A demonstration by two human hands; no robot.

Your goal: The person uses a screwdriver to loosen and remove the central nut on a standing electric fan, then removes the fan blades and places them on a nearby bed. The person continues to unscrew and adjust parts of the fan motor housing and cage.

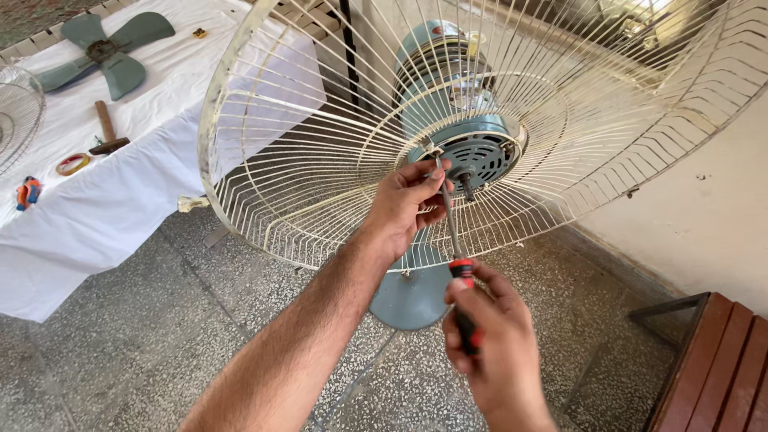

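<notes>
Room: speckled terrazzo floor point(144, 352), pale wall point(704, 216) at right, brown slatted bench point(720, 368) in the lower right corner.
Surface: white-clothed surface point(104, 200) at left; on it a teal fan blade point(104, 52) with 4 lobes, a hammer point(106, 130), a tape roll point(72, 164), a small orange-blue item point(28, 194) and a wire guard point(16, 112) at the edge.
Fan: teal motor point(472, 152) inside the cream rear guard point(264, 144), round base point(412, 296) on the floor.
Left hand point(408, 208): fingers pinched at the guard's hub, steadying the shaft.
Right hand point(496, 336): closed on the screwdriver point(456, 256) handle, tip at the hub.
</notes>
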